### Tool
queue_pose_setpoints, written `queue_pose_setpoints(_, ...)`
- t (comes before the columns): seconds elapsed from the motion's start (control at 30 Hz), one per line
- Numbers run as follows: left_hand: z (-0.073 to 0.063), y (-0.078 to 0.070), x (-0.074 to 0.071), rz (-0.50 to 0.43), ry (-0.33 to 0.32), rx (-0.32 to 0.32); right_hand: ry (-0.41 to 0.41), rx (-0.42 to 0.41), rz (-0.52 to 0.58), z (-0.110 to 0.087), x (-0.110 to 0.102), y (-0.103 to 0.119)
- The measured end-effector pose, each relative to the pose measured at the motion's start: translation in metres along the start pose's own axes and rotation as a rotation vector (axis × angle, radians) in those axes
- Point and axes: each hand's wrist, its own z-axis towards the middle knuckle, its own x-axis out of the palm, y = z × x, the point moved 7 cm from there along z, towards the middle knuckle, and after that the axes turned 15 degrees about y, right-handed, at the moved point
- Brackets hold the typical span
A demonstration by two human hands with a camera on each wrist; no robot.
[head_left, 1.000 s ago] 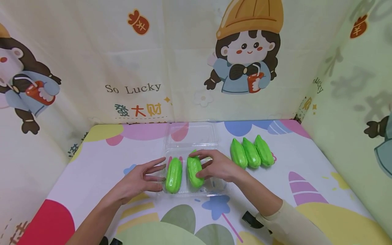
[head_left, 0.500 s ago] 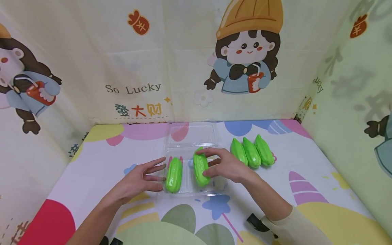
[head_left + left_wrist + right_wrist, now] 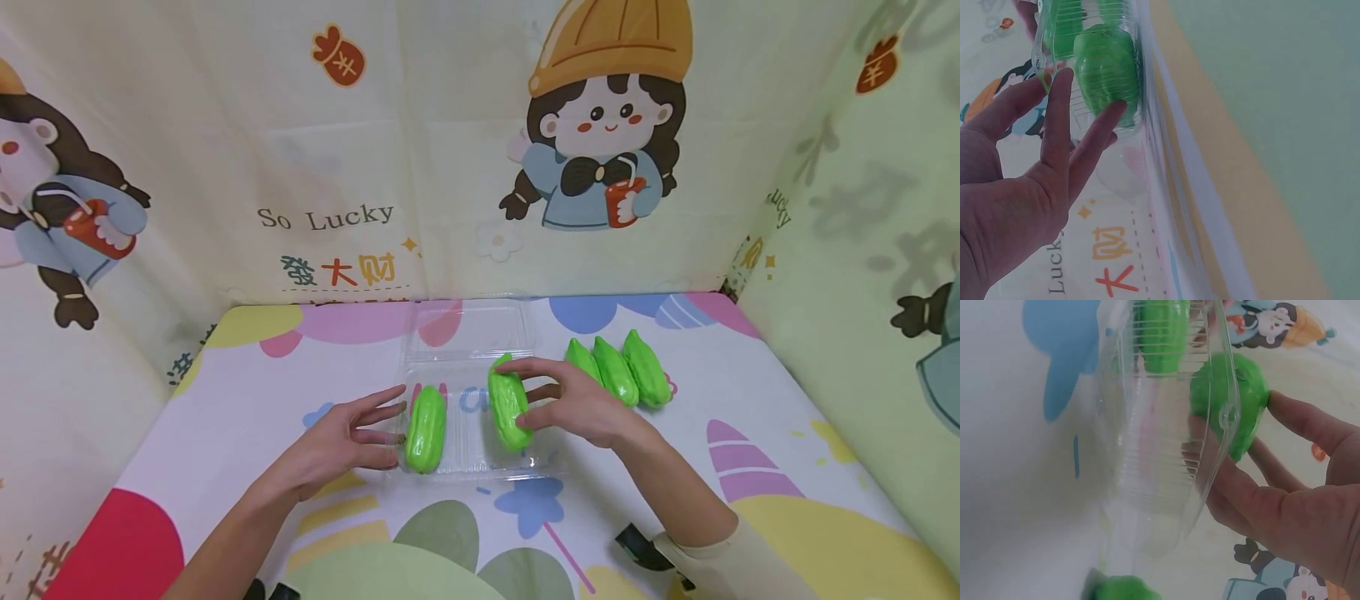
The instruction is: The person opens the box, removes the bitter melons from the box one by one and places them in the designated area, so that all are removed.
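A clear plastic clamshell box (image 3: 467, 475) lies with its lid (image 3: 468, 329) folded back. My right hand (image 3: 581, 404) pinches a plump, ridged green toy cucumber (image 3: 507, 408) between thumb and fingers, over the right half of the box. In the right wrist view this cucumber (image 3: 1244, 403) stands partly above the box rim (image 3: 1225, 415). Another green cucumber (image 3: 426, 429) rests in the left end of the box. My left hand (image 3: 341, 442) has its fingers spread and extended, fingertips at the box's left wall (image 3: 1041, 56).
Three more green cucumbers (image 3: 617, 372) lie side by side on the patterned tablecloth (image 3: 247, 400), right of the box and partly behind my right hand. A printed cloth wall (image 3: 450, 167) stands at the back, with others on both sides.
My right hand has carried its cucumber rightward and slightly away from me, opening a gap to the one left in the box. The left hand has stayed in place.
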Motion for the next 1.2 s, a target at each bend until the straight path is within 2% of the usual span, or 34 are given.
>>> queue_pose_setpoints(0.47,0.001,0.000,-0.001,0.009,-0.002,-0.004,-0.045,0.028,-0.073,-0.019,-0.016,0.003)
queue_pose_setpoints(0.83,0.000,-0.001,0.000,0.012,0.000,-0.006,-0.093,-0.018,-0.075,-0.045,-0.031,0.008)
queue_pose_setpoints(1.2,0.001,-0.001,0.000,0.011,-0.001,-0.007,-0.129,-0.001,-0.129,-0.066,-0.043,0.011)
